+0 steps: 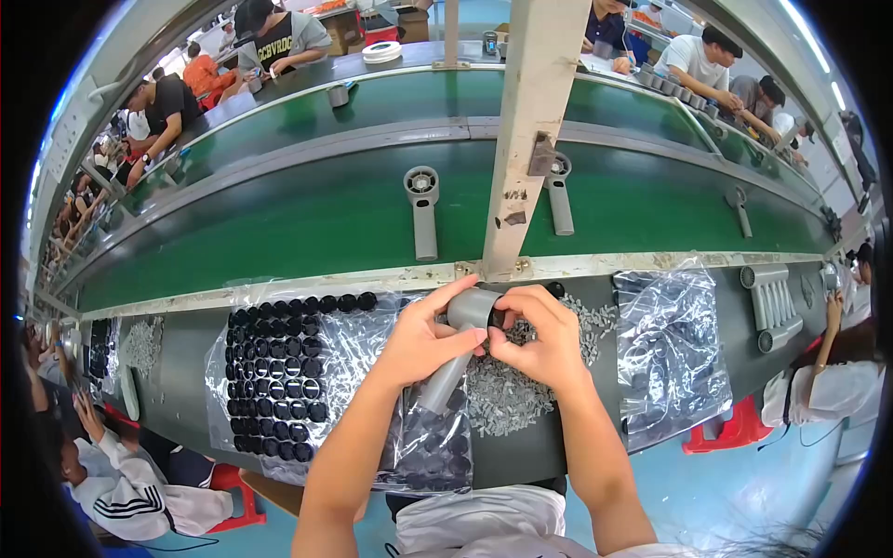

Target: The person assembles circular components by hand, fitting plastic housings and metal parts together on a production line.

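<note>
Above the worktable, my left hand [420,342] wraps its fingers and thumb around the round head of a grey handheld fan body [445,381]. The handle slants down toward the lower left. At the right side of that head, my right hand [542,342] curls its thumb and fingers around the dark round opening. Whether a separate small part sits in those fingertips is hidden. A heap of small grey plastic pieces [507,405] lies under and beside my hands. To the left, rows of black round caps [279,372] rest on a clear plastic bag.
Beyond the table runs a green conveyor belt [326,219] carrying a grey fan [424,219] and others. A pale metal post [526,130] rises ahead. At right lie a plastic bag of dark parts [670,358] and several grey fan bodies [772,302]. Co-workers sit on both sides and opposite.
</note>
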Demonstrator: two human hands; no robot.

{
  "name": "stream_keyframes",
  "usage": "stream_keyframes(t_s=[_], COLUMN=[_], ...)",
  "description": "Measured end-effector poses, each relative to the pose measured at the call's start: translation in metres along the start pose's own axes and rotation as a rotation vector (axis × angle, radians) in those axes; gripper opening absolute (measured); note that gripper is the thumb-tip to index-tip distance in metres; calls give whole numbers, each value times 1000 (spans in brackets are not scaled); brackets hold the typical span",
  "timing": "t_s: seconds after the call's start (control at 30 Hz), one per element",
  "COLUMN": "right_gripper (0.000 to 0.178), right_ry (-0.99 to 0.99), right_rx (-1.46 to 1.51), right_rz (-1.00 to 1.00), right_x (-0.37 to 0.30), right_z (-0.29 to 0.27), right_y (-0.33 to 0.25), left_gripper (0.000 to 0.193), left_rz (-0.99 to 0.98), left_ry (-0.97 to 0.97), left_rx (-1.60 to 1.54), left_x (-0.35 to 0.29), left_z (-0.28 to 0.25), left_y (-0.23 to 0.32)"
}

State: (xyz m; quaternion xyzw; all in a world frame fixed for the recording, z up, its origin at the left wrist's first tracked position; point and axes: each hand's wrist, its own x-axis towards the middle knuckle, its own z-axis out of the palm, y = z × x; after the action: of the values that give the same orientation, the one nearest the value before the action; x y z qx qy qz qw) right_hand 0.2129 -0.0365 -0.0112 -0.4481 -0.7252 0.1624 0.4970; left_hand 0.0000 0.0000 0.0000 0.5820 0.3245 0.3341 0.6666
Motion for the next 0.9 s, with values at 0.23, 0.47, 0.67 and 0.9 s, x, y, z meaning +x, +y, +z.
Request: stream_keyframes(t_s=[0.23,0.47,0.67,0.9], right_gripper=[32,10,10,11], right_ry=[195,375,377,342], right_rx=[126,391,374,346], right_rz=[12,307,321,362], right_x=[4,-2,-2,-1], right_z=[-9,-14,-15,-14], right_y=[-2,23,25,25], left_gripper=[75,64,69,68], left_rz=[35,505,497,476], left_ry=[119,-30,60,166], left_rx=[-97,867,737,696], left_x=[-3,-13,-9,-7], left_z=[-1,17,13,11], left_y=[6,31,27,31])
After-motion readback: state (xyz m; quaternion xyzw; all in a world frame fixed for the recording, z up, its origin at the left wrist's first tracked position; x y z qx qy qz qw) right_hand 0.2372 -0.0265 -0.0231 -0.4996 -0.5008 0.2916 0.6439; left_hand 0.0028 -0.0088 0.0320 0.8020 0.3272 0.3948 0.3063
